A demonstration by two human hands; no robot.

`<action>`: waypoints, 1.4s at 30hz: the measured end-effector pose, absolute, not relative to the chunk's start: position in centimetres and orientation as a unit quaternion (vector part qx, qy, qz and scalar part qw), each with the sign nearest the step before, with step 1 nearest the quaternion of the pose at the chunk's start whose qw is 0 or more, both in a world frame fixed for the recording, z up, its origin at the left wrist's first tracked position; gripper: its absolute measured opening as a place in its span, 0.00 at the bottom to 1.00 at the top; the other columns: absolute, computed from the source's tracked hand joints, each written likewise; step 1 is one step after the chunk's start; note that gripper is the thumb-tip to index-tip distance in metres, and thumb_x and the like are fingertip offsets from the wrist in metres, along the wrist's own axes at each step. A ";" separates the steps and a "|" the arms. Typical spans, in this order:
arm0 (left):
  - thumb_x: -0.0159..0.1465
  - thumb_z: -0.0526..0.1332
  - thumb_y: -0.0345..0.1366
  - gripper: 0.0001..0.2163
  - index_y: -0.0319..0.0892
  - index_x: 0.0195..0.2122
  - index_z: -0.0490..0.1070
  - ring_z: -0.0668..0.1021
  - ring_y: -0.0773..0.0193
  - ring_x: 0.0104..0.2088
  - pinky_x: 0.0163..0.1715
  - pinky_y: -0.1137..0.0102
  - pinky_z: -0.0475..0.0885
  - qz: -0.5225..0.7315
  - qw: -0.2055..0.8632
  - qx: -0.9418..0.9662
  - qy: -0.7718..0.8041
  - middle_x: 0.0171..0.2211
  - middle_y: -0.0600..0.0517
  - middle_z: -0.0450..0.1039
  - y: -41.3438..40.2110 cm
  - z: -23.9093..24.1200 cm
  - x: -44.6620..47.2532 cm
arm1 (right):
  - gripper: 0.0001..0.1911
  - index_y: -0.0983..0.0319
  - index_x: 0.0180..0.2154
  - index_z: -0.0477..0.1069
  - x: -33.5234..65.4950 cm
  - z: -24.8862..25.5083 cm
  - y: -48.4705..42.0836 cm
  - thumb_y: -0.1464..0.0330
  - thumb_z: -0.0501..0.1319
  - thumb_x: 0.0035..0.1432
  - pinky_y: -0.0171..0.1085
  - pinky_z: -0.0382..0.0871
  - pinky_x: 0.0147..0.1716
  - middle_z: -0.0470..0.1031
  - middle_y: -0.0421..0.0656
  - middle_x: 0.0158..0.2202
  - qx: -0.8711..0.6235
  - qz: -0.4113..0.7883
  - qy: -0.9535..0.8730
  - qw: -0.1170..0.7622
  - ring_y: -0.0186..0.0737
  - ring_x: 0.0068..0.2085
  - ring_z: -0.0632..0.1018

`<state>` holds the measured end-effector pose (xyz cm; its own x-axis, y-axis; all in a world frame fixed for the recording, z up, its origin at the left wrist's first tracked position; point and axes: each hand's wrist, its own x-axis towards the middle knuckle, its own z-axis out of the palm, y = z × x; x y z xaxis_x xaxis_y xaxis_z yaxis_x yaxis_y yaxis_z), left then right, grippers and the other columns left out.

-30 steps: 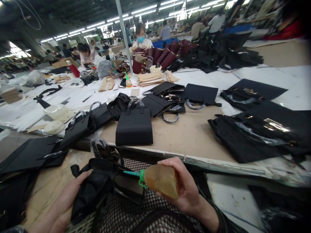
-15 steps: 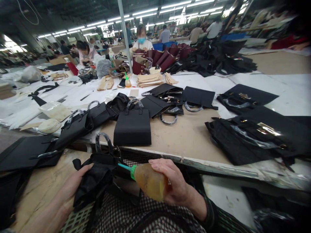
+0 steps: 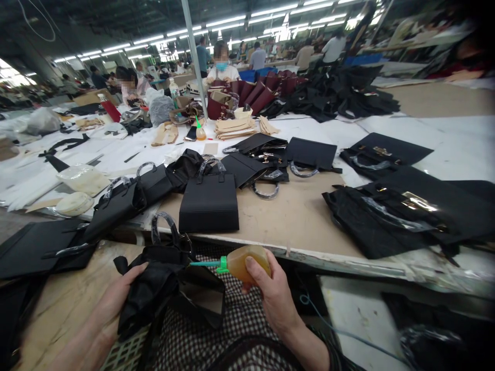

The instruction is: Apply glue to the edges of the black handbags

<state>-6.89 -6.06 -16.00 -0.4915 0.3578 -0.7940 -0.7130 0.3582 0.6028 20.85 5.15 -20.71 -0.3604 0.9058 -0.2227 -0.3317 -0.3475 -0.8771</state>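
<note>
We note the glue bottle (image 3: pixel 243 262) has swung level, nozzle at the black bag (image 3: pixel 170 288); right hand (image 3: pixel 273 296) grips the glue bottle, left hand (image 3: pixel 112 304) clutches the black bag.

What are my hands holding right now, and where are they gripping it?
The right hand grips the amber squeeze bottle around its body; the left hand clutches the black bag by its crumpled side.

Glue bottle (image 3: pixel 247 262) nozzle at black bag (image 3: pixel 166 288)
</note>
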 end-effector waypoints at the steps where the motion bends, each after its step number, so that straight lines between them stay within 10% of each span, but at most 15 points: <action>1: 0.71 0.60 0.30 0.13 0.31 0.54 0.76 0.87 0.46 0.27 0.31 0.52 0.86 0.554 0.484 -0.133 0.664 0.30 0.40 0.85 -6.0 -15.9 -6.8 | 0.19 0.60 0.45 0.72 20.7 -20.9 5.0 0.53 0.70 0.62 0.35 0.77 0.23 0.76 0.42 0.38 -0.375 0.732 -0.379 0.424 0.37 0.30 0.75; 19: 0.72 0.59 0.30 0.12 0.30 0.51 0.76 0.86 0.47 0.25 0.29 0.53 0.86 0.551 0.477 -0.136 0.671 0.27 0.41 0.84 -5.6 -15.6 -6.1 | 0.22 0.63 0.41 0.75 21.7 -20.3 5.5 0.52 0.72 0.57 0.31 0.72 0.19 0.75 0.44 0.36 -0.385 0.778 -0.336 0.365 0.38 0.32 0.73; 29: 0.71 0.58 0.24 0.07 0.29 0.44 0.77 0.86 0.55 0.23 0.25 0.65 0.85 0.573 0.449 -0.094 0.679 0.28 0.41 0.85 -3.6 -16.5 -6.2 | 0.28 0.57 0.55 0.70 24.8 -19.4 8.9 0.56 0.74 0.57 0.47 0.77 0.50 0.76 0.47 0.51 -0.354 0.484 -0.668 0.441 0.51 0.50 0.79; 42: 0.70 0.59 0.23 0.09 0.30 0.47 0.77 0.87 0.54 0.27 0.28 0.63 0.86 0.580 0.436 -0.076 0.684 0.31 0.41 0.85 -3.2 -17.3 -6.4 | 0.37 0.56 0.61 0.63 23.7 -18.1 9.2 0.59 0.75 0.56 0.49 0.79 0.42 0.75 0.50 0.47 -0.198 0.282 -0.818 0.460 0.53 0.44 0.78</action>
<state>-6.40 -3.22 -17.34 -0.6076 0.4017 -0.6852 -0.6102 0.3161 0.7264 23.73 9.24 -18.12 -0.4982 0.5828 0.6420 0.0637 0.7630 -0.6432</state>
